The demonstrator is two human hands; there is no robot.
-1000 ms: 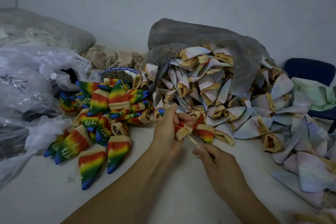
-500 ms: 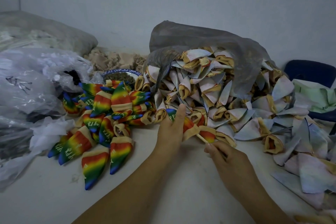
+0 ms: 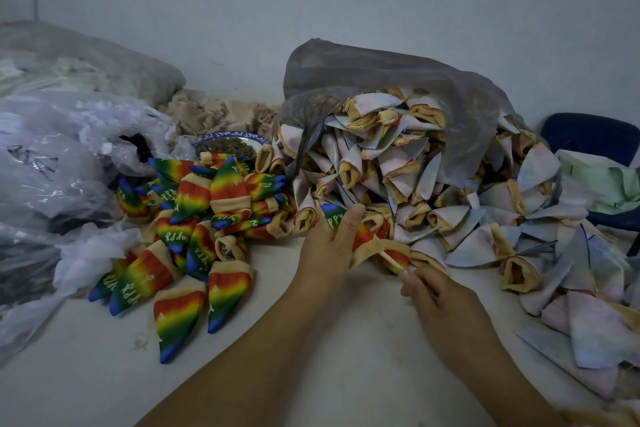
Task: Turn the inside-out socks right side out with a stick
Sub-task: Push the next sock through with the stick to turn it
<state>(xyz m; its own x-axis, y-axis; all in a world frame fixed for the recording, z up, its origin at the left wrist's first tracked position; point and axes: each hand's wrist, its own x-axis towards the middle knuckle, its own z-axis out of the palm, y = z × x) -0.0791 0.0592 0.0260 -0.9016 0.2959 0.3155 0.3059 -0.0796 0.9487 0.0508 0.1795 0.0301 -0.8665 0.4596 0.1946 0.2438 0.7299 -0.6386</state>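
My left hand (image 3: 327,246) grips a rainbow sock (image 3: 362,236) at the table's middle; its blue toe points up-left and its tan cuff faces my right hand. A thin wooden stick (image 3: 389,258) enters that cuff. My right hand (image 3: 433,298) pinches the stick's near end. A big heap of pale inside-out socks (image 3: 415,177) with tan cuffs spills from a grey bag (image 3: 398,80) behind. A pile of rainbow socks (image 3: 194,236) turned right side out lies to the left.
Crumpled clear plastic bags (image 3: 59,163) fill the left side. A patterned bowl (image 3: 230,146) sits behind the rainbow pile, beige fabric scraps (image 3: 214,113) beyond it. A blue chair (image 3: 588,135) and green cloth (image 3: 602,180) stand at right. Bare white table (image 3: 311,357) lies under my arms.
The sock has lengthened over the stick: its blue toe now shows past my left thumb. My left fingers have slid up along it, and my right hand moved slightly right.
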